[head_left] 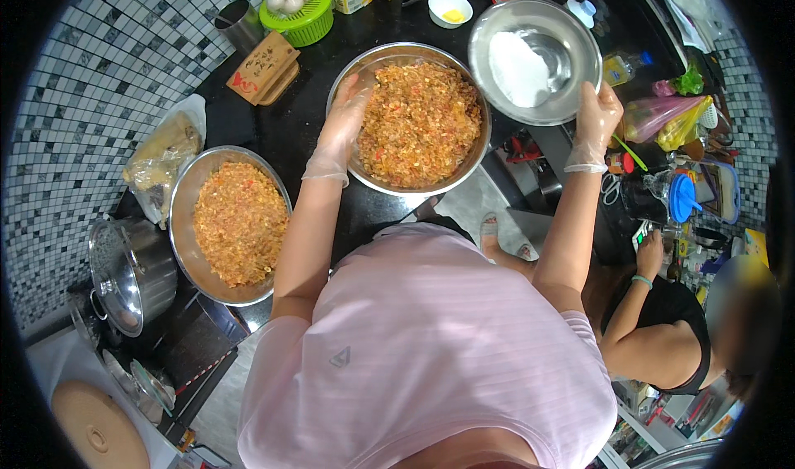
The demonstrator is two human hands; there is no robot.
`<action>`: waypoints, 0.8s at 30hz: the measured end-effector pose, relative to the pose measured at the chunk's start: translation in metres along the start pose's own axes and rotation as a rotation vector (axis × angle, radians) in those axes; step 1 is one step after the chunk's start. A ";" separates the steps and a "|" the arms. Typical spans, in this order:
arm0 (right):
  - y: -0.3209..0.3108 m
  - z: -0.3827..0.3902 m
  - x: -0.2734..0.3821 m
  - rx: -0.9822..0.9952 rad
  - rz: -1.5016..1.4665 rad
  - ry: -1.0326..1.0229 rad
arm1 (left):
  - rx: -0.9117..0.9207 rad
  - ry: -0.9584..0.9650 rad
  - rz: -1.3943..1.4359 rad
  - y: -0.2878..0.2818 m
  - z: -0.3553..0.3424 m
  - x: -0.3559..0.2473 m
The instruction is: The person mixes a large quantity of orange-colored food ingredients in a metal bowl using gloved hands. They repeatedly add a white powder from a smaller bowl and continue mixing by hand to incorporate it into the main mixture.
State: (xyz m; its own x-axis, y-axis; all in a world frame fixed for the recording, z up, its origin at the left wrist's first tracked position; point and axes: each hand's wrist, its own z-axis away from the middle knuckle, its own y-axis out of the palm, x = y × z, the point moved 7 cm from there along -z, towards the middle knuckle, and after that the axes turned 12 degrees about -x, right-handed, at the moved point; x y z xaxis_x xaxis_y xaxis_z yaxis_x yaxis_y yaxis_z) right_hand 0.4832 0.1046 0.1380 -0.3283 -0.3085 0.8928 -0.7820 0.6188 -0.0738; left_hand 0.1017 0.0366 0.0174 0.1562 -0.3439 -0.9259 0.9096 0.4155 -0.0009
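My left hand (346, 117), in a clear plastic glove, lies over the left rim of a steel bowl (418, 192) with its fingers stretched out along the inner wall. That bowl holds a chopped orange-red mixture (422, 125); my fingers are beside it, and whether they touch it I cannot tell. At the right, my gloved right hand (599, 117) is closed on the near right rim of another steel bowl (571, 51), which has white powder (517, 67) in it. A third steel bowl (184, 212), with more orange-red mixture (240, 225), stands left of my left forearm.
A steel pot (153, 262) and a bag of food (170, 158) are at the left. Farther back are a wooden block (263, 67), a green basket (302, 26) and a small white bowl (439, 20). Bottles and bags crowd the right counter, near another person (662, 328).
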 end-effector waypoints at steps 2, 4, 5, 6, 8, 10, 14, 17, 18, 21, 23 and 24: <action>0.012 0.011 0.012 0.080 0.046 -0.057 | -0.014 -0.029 0.025 0.000 -0.001 0.005; 0.025 0.027 0.033 0.100 0.069 -0.093 | -0.002 -0.048 0.032 0.001 -0.006 0.011; 0.026 0.026 0.020 0.110 0.094 -0.138 | 0.009 -0.051 0.044 0.002 -0.006 0.013; 0.032 0.032 0.024 0.130 0.116 -0.159 | 0.017 -0.054 0.055 0.002 -0.004 0.011; 0.041 0.044 0.041 0.179 0.192 -0.238 | 0.029 -0.054 0.073 0.002 -0.003 0.010; 0.049 0.053 0.057 0.189 0.223 -0.320 | 0.041 -0.053 0.087 0.002 -0.005 0.013; 0.064 0.079 0.094 0.281 0.334 -0.453 | 0.024 -0.059 0.096 0.001 -0.008 0.019; 0.070 0.094 0.106 0.358 0.344 -0.502 | 0.015 -0.071 0.083 0.002 -0.008 0.019; 0.073 0.099 0.109 0.388 0.343 -0.513 | 0.010 -0.061 0.039 -0.001 -0.011 0.019; 0.076 0.112 0.114 0.448 0.342 -0.550 | 0.010 -0.058 0.091 -0.002 -0.008 0.015; 0.080 0.122 0.119 0.480 0.330 -0.622 | 0.012 -0.078 0.150 0.001 -0.004 0.011; 0.082 0.124 0.119 0.523 0.354 -0.588 | 0.009 -0.092 0.162 0.002 -0.004 0.010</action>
State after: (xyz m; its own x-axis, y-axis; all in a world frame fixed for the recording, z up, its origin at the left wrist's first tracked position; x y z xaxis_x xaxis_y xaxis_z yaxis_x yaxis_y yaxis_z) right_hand 0.3145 0.0292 0.1832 -0.7066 -0.5737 0.4143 -0.6781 0.3814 -0.6283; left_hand 0.1032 0.0372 0.0063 0.3351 -0.3484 -0.8754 0.8730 0.4643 0.1494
